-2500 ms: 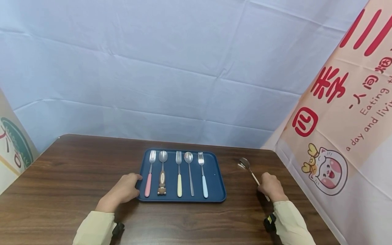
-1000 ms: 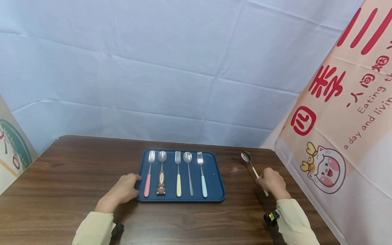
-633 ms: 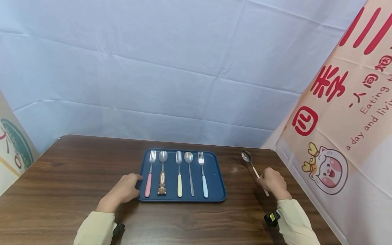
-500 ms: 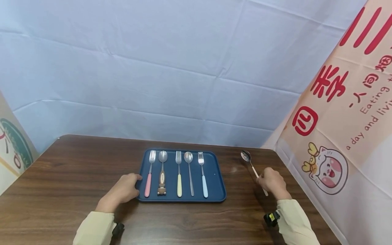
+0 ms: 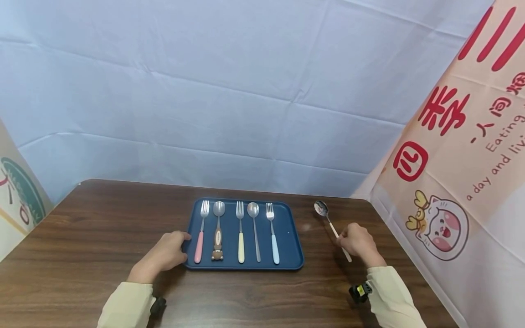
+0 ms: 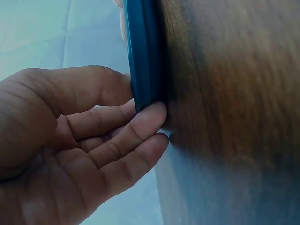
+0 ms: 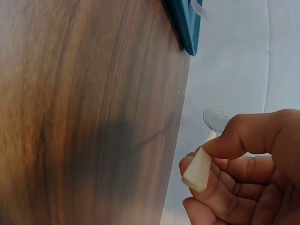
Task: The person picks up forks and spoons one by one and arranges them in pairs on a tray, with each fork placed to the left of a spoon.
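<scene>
In the head view my right hand (image 5: 358,241) pinches the pale cream handle of a spoon (image 5: 334,231) between thumb and fingers, its silver bowl pointing away. The right wrist view shows the spoon (image 7: 199,171) held above the table. My left hand (image 5: 168,250) grips the left edge of a blue tray (image 5: 291,259); in the left wrist view the thumb and fingers pinch its rim. Lying side by side on the tray are a pink-handled fork (image 5: 198,246), a brown bear-handled spoon (image 5: 218,237), a yellow-handled fork (image 5: 241,248), a plain metal spoon (image 5: 256,237) and a light-blue-handled fork (image 5: 275,248).
A dark brown wooden table (image 5: 246,300) carries the tray. Behind it hangs a pale cloth (image 5: 213,109), and a printed banner (image 5: 443,182) rises along the right side.
Since the earliest frame my right hand has lifted the spoon off the table. Over the last half second, hand and spoon have shifted a little left, toward the tray. My left hand stays put.
</scene>
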Tool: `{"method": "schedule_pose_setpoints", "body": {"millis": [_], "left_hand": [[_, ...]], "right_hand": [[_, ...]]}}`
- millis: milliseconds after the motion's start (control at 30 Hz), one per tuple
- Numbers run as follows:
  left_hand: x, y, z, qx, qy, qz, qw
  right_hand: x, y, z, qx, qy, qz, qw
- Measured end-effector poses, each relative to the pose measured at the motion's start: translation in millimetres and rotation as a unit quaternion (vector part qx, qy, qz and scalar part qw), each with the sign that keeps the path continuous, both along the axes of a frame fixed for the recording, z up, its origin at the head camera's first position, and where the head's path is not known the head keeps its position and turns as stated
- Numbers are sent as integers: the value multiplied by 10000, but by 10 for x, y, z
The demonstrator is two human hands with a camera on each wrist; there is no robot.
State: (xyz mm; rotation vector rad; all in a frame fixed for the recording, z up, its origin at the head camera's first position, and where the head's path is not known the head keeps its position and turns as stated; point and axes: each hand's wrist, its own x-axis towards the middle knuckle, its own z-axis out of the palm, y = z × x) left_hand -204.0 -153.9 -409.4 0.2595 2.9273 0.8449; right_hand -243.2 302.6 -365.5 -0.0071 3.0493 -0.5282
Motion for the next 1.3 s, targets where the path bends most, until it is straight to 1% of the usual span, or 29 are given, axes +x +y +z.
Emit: {"method": "schedule_pose_setpoints", "body": {"millis": [167,300,567,700,1100,1300], "left_hand": [[1,3,7,3,-30,26,10000],[0,1,4,35,-77,63,9999],[2,-5,-4,81,-31,32,10000],[2,-1,-5,68,-21,17,10000],[3,14,17,-114,-77,99,9999],[-4,2,11,37,-132,98,9999]], "right_hand": [[0,-81,5,33,43,161,9999],[1,-151,-19,-88,33,167,9998],[-15,-300,-129,-760,-126,190,9969],[-22,-359,-156,-968,-157,277,9948],[-28,-524,-189,-1257,-161,198,9917],[-42,-604,-195,-1260,-241,149,9916]]}}
